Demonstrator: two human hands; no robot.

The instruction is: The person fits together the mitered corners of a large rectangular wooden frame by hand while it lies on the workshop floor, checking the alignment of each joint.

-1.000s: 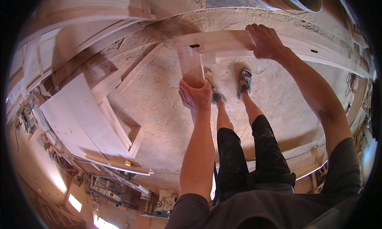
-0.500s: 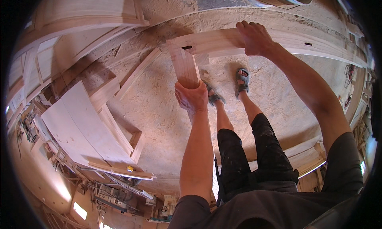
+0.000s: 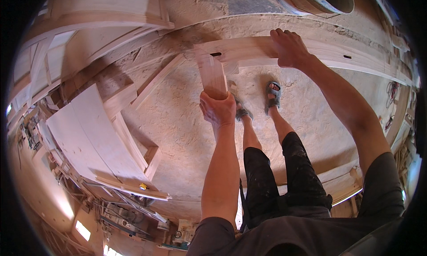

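Note:
My left hand (image 3: pixel 218 108) is closed round the lower end of a short pale wooden board (image 3: pixel 212 76). Its far end meets the left end of a long wooden board (image 3: pixel 249 48), forming a corner. Near that joint, a dark slot (image 3: pixel 216 54) shows in the wood. Over the long board's upper edge curl the fingers of my right hand (image 3: pixel 289 48), gripping it to the right of the corner. The long board runs on toward the right, bending in the fisheye view, with a second dark slot (image 3: pixel 347 57). My palms hide parts of both boards.
Pale flat panels (image 3: pixel 89 136) lie at the left, with a yellow tape measure (image 3: pixel 143 186) on a strip near them. A large wooden frame (image 3: pixel 102 20) stands at the upper left. A round bucket (image 3: pixel 340 0) sits at the far right. My sandalled feet (image 3: pixel 273 93) stand below the boards.
The whole view has shifted slightly. The joined boards and both hands appear a little farther right, and the short board slants slightly more. Both grips stay the same.

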